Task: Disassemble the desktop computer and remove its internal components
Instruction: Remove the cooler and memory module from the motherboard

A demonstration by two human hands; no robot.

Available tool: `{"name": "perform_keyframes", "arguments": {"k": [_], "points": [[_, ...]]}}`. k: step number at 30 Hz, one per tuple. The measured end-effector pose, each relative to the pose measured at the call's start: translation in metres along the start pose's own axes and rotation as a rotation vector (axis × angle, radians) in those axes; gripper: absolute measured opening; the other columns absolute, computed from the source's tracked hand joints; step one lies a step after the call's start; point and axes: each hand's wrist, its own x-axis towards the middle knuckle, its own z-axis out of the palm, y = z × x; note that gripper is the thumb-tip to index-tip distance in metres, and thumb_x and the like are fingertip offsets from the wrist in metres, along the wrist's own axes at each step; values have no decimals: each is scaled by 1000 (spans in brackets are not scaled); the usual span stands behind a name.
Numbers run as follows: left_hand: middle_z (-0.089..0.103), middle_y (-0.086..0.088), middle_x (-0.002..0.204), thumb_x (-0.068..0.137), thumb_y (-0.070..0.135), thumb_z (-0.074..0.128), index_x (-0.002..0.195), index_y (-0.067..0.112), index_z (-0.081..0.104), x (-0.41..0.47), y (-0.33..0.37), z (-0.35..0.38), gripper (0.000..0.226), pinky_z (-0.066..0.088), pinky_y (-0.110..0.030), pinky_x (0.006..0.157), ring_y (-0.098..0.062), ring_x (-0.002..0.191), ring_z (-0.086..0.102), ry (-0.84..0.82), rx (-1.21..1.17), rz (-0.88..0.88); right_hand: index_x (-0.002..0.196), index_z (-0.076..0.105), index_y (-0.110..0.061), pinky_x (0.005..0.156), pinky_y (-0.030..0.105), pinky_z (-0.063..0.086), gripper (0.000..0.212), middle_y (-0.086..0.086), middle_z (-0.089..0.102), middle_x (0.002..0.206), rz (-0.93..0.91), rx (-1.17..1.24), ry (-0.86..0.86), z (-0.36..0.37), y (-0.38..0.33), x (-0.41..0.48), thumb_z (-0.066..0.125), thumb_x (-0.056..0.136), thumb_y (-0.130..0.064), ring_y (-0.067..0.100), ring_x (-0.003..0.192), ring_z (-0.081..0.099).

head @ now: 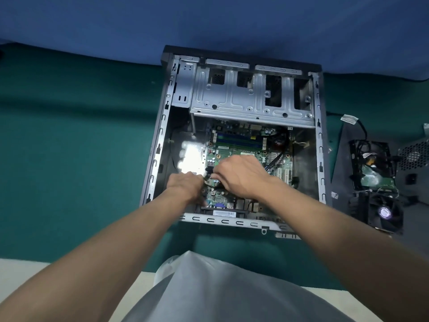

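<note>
An open desktop case (160, 135) lies on its side on the green table top. Inside it sits the green motherboard (241, 145) with memory sticks along its far part. A metal drive cage (250, 101) spans the case's far end. My left hand (185, 187) reaches in at the board's near left corner, its fingers curled down by a black cable connector (208, 171). My right hand (239, 175) is curled over the same spot, fingertips pinching at the connector. Both hands hide the plug and the board's middle, so I cannot tell exactly what each holds.
At the right lie removed parts: a hard drive with cables (373, 168), a cooler fan (380, 212) and a power supply (415, 156). The case side panel (341, 159) lies under them. A blue cloth (209, 24) rises behind the case.
</note>
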Motion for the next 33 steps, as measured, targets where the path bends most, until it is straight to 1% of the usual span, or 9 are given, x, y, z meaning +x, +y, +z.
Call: {"name": "perform_keyframes", "arguments": {"k": [4, 6, 9, 15, 19, 24, 27, 30, 33], "points": [[62, 3, 102, 78, 65, 63, 104, 23, 53, -2, 1, -3, 51, 41, -30, 73, -16, 87, 55, 171, 21, 54, 92, 63, -16, 66, 23, 46, 34, -7, 61, 79, 108, 280, 332, -34, 14, -34, 37, 101, -37, 9, 69, 57], [59, 1, 109, 82, 62, 62, 109, 21, 49, -4, 4, -7, 51, 42, -32, 74, -18, 93, 54, 250, 14, 78, 85, 59, -17, 59, 13, 37, 24, -10, 56, 69, 168, 494, 531, -51, 26, -62, 43, 100, -28, 0, 60, 51], [54, -2, 122, 84, 52, 66, 130, 21, 42, -2, 8, -9, 60, 47, -38, 86, -21, 111, 53, 198, -42, 105, 79, 57, -15, 45, 10, 30, 21, -11, 51, 59, 254, 640, 818, -69, 47, -110, 48, 98, -14, 3, 48, 47], [65, 1, 114, 83, 48, 69, 115, 23, 61, 7, 15, -12, 41, 50, -32, 85, -18, 100, 60, 55, -83, 20, 93, 54, -23, 48, 31, 43, 9, -7, 62, 68, 429, 607, 1086, -56, 105, -179, 49, 98, -18, 12, 51, 54], [66, 1, 104, 90, 44, 63, 103, 21, 60, 3, 18, -10, 26, 47, -28, 76, -15, 88, 60, 4, -78, 4, 96, 59, -11, 55, 38, 50, 10, -1, 63, 66, 573, 546, 980, -4, 145, -186, 51, 97, -17, 14, 53, 58], [65, 0, 102, 93, 37, 58, 97, 24, 61, -6, 24, -12, 14, 49, -31, 78, -17, 88, 58, 136, -46, 53, 91, 62, -4, 63, 43, 52, 12, 10, 65, 70, 668, 573, 751, 67, 169, -169, 55, 94, -12, 28, 65, 63], [64, 4, 86, 93, 35, 61, 82, 26, 58, -12, 26, -20, 14, 41, -28, 66, -13, 77, 57, 209, -163, 104, 85, 63, -5, 68, 40, 50, 15, 15, 66, 79, 788, 519, 558, 97, 170, -161, 60, 92, -18, 34, 75, 62], [62, 7, 68, 93, 34, 62, 84, 22, 61, -19, 25, -30, 14, 39, -27, 57, -9, 61, 56, 274, -333, 135, 87, 66, -9, 74, 36, 49, 15, 14, 67, 89, 883, 561, 322, 104, 169, -157, 62, 91, -23, 34, 87, 62], [59, 7, 60, 93, 37, 61, 84, 24, 59, -22, 21, -35, 15, 45, -31, 61, -18, 63, 55, 350, -415, 133, 94, 67, -12, 79, 38, 51, 12, 14, 65, 103, 924, 510, 224, 90, 165, -159, 59, 90, -19, 35, 94, 61]]}}
